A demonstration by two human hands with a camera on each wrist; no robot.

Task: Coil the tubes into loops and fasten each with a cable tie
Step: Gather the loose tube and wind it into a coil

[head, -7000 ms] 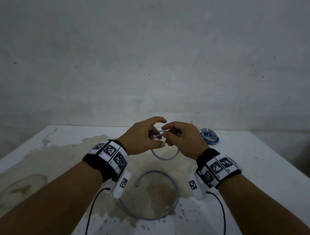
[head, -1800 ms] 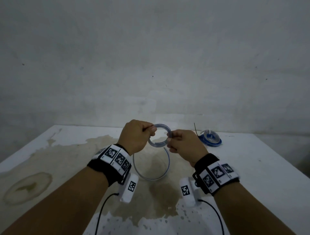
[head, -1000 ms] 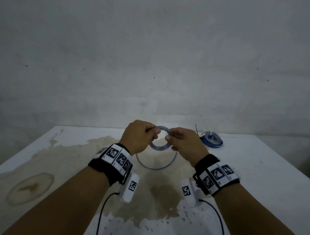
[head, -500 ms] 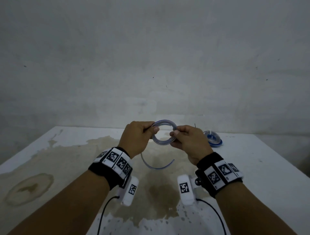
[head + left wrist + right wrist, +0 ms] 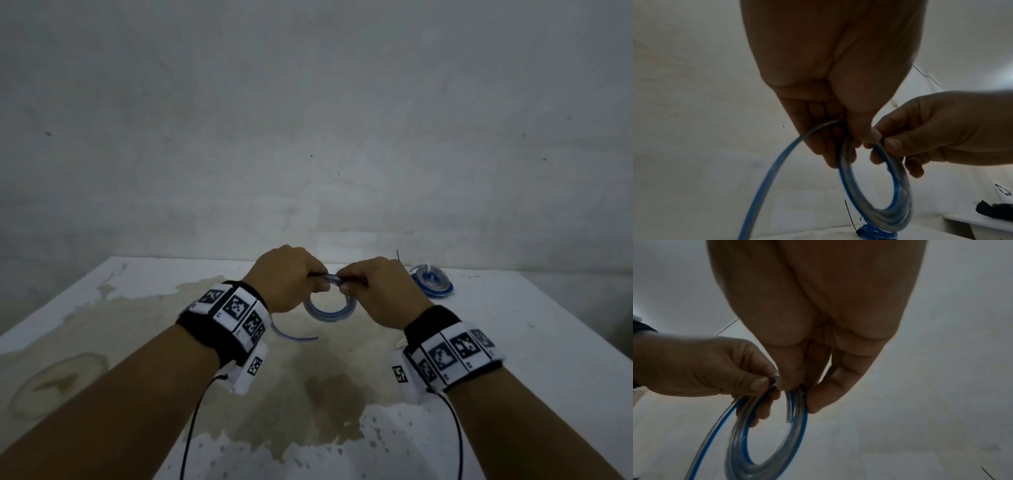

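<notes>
So, both hands up over the stained white table (image 5: 102, 308), pinching the top of a clear tube (image 5: 330, 310) with a blue stripe that's wound into a small coil.

Left hand (image 5: 287, 277) has thumb and fingers curled round the coil's top left, right hand (image 5: 373, 291) pinches it just beside on the right — the loop hangs below them, off the table. One loose tail (image 5: 291, 334) of tube trails down by the left wrist. Back right on the table sits another coil (image 5: 432, 280), blue and clear, with a thin black cable tie (image 5: 398, 255) sticking up next to it.
</notes>
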